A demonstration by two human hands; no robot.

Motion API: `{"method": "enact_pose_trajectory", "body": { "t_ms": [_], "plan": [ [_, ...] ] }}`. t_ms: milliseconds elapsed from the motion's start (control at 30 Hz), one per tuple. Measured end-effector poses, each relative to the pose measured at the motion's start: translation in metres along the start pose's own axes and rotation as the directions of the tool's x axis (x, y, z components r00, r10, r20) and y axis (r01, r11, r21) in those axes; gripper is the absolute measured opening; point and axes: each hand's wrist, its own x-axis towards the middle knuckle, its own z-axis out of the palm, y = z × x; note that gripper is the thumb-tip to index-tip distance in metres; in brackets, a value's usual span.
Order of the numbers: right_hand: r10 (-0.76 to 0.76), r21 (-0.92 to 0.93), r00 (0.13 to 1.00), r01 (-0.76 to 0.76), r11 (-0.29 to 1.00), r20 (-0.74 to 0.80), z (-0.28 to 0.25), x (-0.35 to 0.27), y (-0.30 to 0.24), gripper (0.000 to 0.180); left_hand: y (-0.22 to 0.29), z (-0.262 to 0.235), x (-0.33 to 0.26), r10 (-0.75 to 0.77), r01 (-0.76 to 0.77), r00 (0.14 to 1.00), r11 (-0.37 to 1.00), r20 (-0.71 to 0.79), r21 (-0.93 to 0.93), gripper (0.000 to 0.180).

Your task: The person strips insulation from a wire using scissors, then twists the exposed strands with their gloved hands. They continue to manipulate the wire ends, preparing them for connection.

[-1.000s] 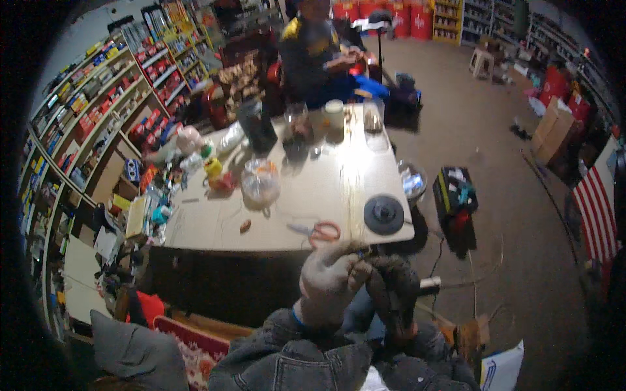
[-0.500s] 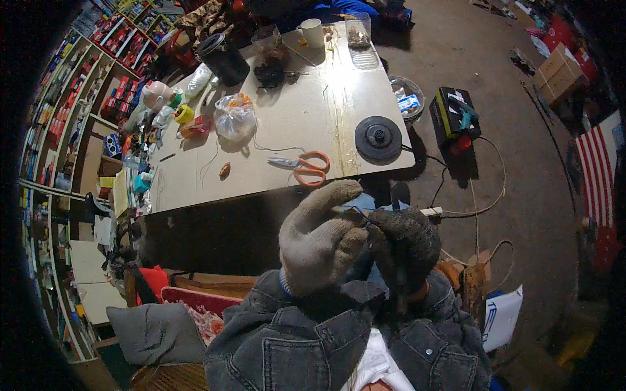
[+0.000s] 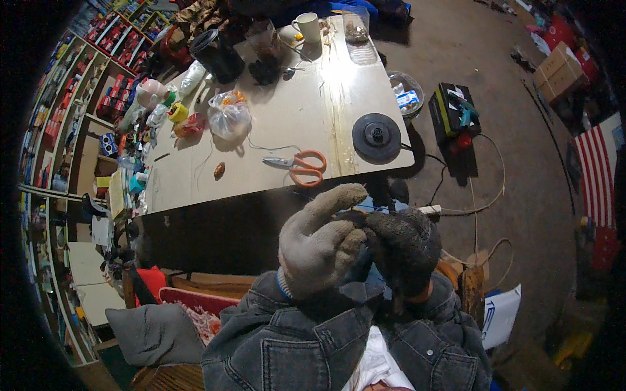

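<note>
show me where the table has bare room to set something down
The widest free patch on the table lies between the plastic bag and the round black base, beyond the orange-handled scissors. A smaller one lies between the scissors and the brown object. The left edge and far end, around the white mug, are crowded.

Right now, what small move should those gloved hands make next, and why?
Perhaps turn the left hand slightly outward: it sits close against the right hand, and anything between them is hard to make out.
</note>
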Motion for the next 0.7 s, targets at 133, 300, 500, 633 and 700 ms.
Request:
{"method": "enact_pose_trajectory", "body": {
  "t_ms": [133,300,500,633,700],
  "plan": [
    [-0.047,-0.005,0.992,0.048,0.999,0.115,-0.006,0.000,0.006,0.061,-0.012,0.007,0.003,0.222,-0.222,0.973,0.975,-0.059,0.003,0.029],
    [0.003,-0.067,0.989,0.006,0.998,0.148,-0.010,-0.007,0.008,0.061,-0.014,0.004,0.001,0.120,-0.120,0.993,0.989,-0.004,-0.088,0.021],
    [0.088,0.011,0.982,-0.092,0.996,0.169,-0.006,-0.012,-0.001,0.053,-0.012,-0.001,0.003,0.187,-0.181,0.981,0.978,-0.054,0.100,0.013],
    [0.097,0.155,0.984,-0.120,0.981,0.150,0.002,-0.018,0.001,0.044,-0.008,0.003,0.001,0.175,-0.165,0.975,0.983,-0.136,0.077,0.015],
    [0.129,0.149,0.975,-0.157,0.976,0.183,0.005,-0.023,0.004,0.040,-0.005,0.005,-0.001,0.166,-0.164,0.975,0.986,-0.149,0.026,0.015]
  ]
}}
